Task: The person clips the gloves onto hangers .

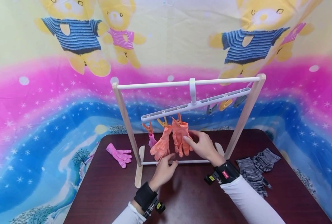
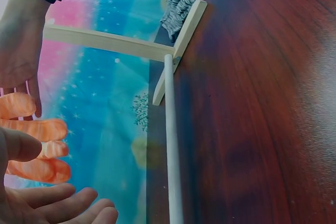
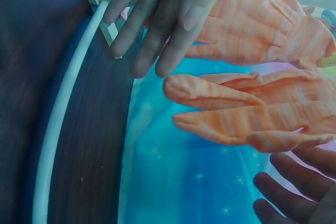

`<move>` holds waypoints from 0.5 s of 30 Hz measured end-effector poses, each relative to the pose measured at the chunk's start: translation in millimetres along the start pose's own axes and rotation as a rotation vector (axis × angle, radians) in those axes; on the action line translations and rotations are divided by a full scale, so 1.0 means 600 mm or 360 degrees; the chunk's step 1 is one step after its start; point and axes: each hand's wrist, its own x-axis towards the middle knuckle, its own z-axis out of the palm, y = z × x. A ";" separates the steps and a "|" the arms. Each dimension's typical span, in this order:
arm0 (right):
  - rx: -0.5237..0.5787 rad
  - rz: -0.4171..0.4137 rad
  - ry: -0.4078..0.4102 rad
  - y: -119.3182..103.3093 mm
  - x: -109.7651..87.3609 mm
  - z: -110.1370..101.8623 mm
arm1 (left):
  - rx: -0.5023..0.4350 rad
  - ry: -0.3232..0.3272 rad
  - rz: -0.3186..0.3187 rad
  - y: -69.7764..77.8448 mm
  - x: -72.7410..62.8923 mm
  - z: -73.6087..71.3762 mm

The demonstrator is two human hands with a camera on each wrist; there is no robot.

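Observation:
Two orange gloves hang from clothespins on a white clip hanger (image 1: 168, 112). The left orange glove (image 1: 162, 143) is held by a yellow clothespin (image 1: 163, 122), the right orange glove (image 1: 180, 137) by an orange clothespin (image 1: 179, 117). My right hand (image 1: 203, 145) is at the right glove's side, its thumb overlapping the fabric in the head view and its fingers loosely extended. Just below the left glove's fingertips is my left hand (image 1: 166, 170), relaxed, palm toward the gloves. The right wrist view shows both gloves (image 3: 252, 106) between the two hands, fingers spread.
A wooden rack (image 1: 125, 124) carries the hanger, which tilts down to the left. A pink glove (image 1: 151, 140) hangs at its low end; several clothespins (image 1: 225, 105) dangle at the high end. Another pink glove (image 1: 119, 155) lies left, grey striped gloves (image 1: 251, 168) right, on the dark table (image 1: 194, 199).

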 end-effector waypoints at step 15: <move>-0.0047 0.0031 -0.0058 0.027 -0.020 0.017 | 0.0013 -0.0005 0.0018 -0.018 -0.012 -0.005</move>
